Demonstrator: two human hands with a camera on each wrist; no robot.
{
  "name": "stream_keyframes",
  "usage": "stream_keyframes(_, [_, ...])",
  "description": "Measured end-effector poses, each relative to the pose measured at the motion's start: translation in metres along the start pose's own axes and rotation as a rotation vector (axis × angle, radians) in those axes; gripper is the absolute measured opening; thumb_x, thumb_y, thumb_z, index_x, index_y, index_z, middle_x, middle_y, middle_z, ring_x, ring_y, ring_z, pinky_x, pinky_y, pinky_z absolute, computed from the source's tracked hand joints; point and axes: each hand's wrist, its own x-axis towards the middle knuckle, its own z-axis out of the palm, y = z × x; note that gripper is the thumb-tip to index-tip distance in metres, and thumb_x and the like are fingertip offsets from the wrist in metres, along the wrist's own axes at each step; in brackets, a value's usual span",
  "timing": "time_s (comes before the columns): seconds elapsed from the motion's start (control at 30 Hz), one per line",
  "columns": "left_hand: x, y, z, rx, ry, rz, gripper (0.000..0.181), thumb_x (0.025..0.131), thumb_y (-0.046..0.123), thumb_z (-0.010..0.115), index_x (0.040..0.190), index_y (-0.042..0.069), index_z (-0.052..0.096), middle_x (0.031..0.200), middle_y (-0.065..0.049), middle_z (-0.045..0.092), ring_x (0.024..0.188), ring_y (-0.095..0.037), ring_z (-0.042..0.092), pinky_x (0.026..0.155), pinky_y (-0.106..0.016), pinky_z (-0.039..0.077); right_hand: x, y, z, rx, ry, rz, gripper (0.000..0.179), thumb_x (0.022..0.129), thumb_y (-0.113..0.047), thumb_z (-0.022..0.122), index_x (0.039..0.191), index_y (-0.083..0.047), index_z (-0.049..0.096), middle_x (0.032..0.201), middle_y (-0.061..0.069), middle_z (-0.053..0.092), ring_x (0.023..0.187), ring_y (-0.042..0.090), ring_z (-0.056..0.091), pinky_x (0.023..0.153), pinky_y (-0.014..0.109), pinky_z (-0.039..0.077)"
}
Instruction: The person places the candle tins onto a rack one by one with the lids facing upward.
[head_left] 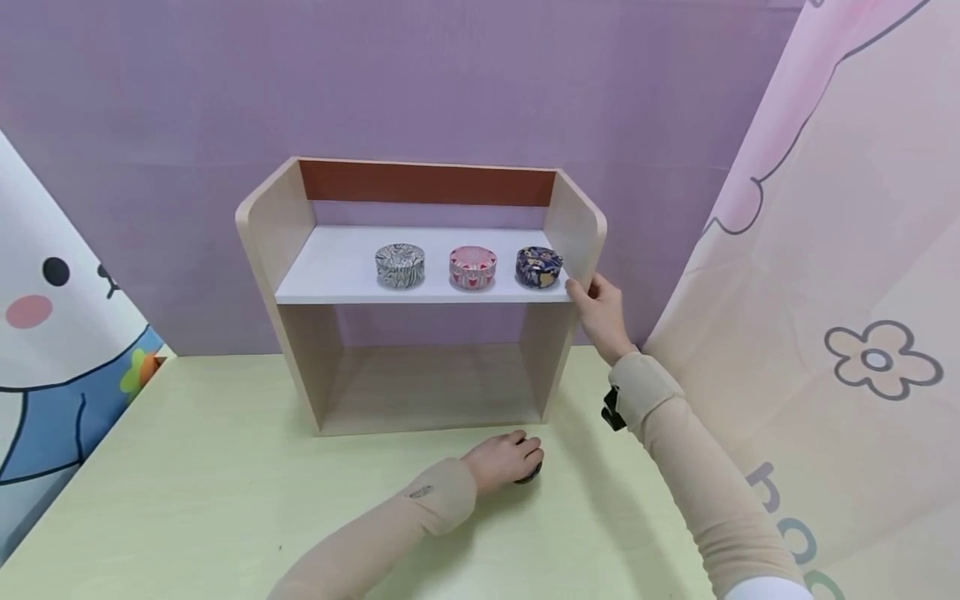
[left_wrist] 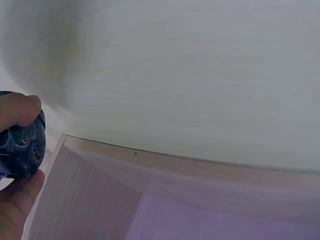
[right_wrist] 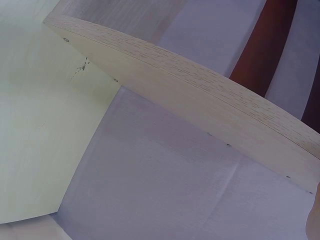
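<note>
My left hand (head_left: 504, 460) grips a dark blue round tin (left_wrist: 22, 147) with a swirly pattern, just in front of a small wooden shelf unit (head_left: 270, 221). From above, the fingers hide most of that tin. Thumb and fingers of my right hand (head_left: 602, 315) hold the front edge of the unit's right side panel, level with the white upper board (head_left: 337, 258). On this board stand three round tins in a row: a black-and-white one (head_left: 400, 266), a pink one (head_left: 472, 267) and a navy floral one (head_left: 538, 267). The right wrist view shows the side panel (right_wrist: 190, 95) close up.
Below the white board is an open lower compartment (head_left: 435, 387). The unit stands on a pale yellow-green table (head_left: 210, 492). Purple cloth (head_left: 450, 75) hangs behind, a flowered curtain (head_left: 825, 275) at the right and a cartoon-printed cloth (head_left: 67, 358) at the left.
</note>
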Motion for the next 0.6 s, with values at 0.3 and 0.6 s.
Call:
stream_keyframes(0.3, [-0.015,-0.008,-0.008,-0.361,0.046,-0.134,0.062,0.074,0.017,0.076,0.127,0.013,0.044,0.126,-0.003,0.048,0.113,-0.020,0.052,0.084,-0.021,0.051,0.000,0.001,0.001,-0.010,0.000,-0.005,0.042,0.092,-0.027,0.053,0.125,-0.002,0.052,0.123,0.016,0.056,0.107,0.022,0.052,0.095,0.039,0.045])
stream_keyframes(0.6, [-0.033,-0.011,-0.016,-0.713,0.170,-0.312,0.062,0.071,0.016,0.077,0.125,0.008,0.047,0.124,-0.008,0.050,0.109,-0.022,0.055,0.093,-0.030,0.048,0.001,0.001,0.002,0.004,0.017,-0.008,0.040,0.091,-0.023,0.053,0.125,-0.003,0.053,0.120,0.017,0.058,0.102,0.019,0.054,0.090,0.034,0.046])
